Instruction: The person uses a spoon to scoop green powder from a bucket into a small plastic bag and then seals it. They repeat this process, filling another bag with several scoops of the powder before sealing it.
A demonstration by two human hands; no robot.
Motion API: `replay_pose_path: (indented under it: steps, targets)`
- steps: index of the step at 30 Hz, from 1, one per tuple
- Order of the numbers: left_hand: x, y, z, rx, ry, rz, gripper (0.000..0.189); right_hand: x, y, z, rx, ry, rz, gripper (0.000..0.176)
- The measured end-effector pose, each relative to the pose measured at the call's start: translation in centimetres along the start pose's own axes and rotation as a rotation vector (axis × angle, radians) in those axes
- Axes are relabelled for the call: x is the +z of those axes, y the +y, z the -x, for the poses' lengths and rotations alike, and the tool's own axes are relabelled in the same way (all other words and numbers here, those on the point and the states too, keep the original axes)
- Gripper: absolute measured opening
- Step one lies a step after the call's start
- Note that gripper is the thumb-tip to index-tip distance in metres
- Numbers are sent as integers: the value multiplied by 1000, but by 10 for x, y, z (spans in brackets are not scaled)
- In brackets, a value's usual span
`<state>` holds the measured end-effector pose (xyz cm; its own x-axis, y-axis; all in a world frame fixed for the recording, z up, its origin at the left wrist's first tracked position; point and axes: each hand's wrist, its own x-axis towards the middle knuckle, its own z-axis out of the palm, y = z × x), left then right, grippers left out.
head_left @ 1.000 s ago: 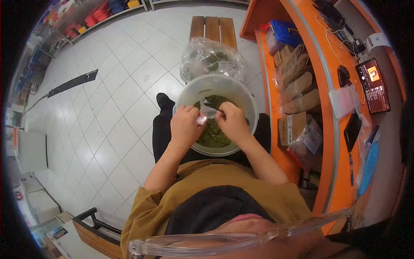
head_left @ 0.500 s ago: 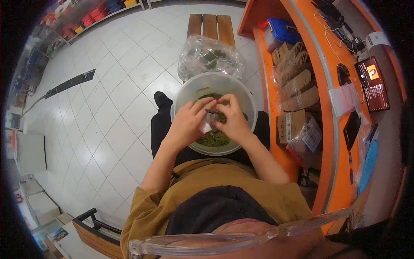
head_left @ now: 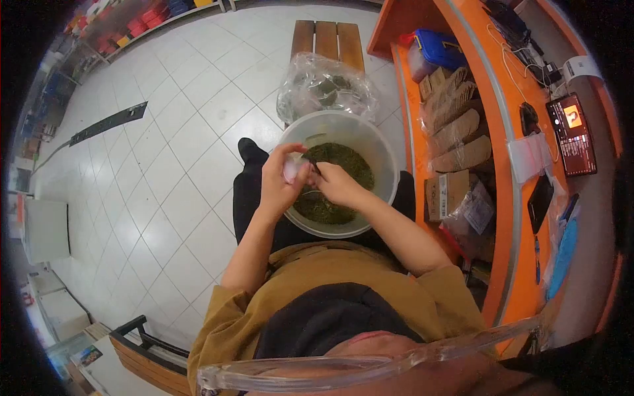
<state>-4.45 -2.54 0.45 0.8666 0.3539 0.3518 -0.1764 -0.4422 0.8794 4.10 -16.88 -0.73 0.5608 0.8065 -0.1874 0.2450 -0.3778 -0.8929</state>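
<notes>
A translucent round tub stands between my legs with loose green dried herb on its bottom. Over the tub's left part, my left hand has its fingers curled around a small whitish plastic bag. My right hand is closed beside it, gripping a slim dark object whose kind I cannot make out. The dark object's end is close to the bag; whether they touch is hidden by the fingers.
Beyond the tub, a large clear bag with green material rests on a wooden bench. To the right is an orange shelf unit holding a cardboard box, a blue case and a lit phone on top.
Both hands have moved left over the tub, uncovering more of the herb. My right hand has turned from a fingertip pinch to a closed grip on the dark object.
</notes>
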Motion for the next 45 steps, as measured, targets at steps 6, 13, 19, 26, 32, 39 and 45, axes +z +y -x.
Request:
replay_pose_path:
  steps: [6,13,19,26,32,39,45]
  targets:
    - [0,-2,1,-96,50,238,42,4,34,-9,39,-49,152,21]
    - [0,-23,6,-141,350,710,45,22,54,-44,-7,-422,853,19]
    - [0,-19,9,-131,370,731,38,32,58,-45,-230,-48,969,17]
    - [1,-26,8,-140,325,721,37,27,79,-58,21,-191,841,18]
    - [-3,-27,12,-124,283,623,33,-12,36,-48,65,-86,485,17]
    - [-2,11,-5,-333,-159,234,42,-25,-13,32,-388,375,289,45]
    - [15,12,-8,-767,-318,1259,84,-18,-13,57,-669,418,424,64]
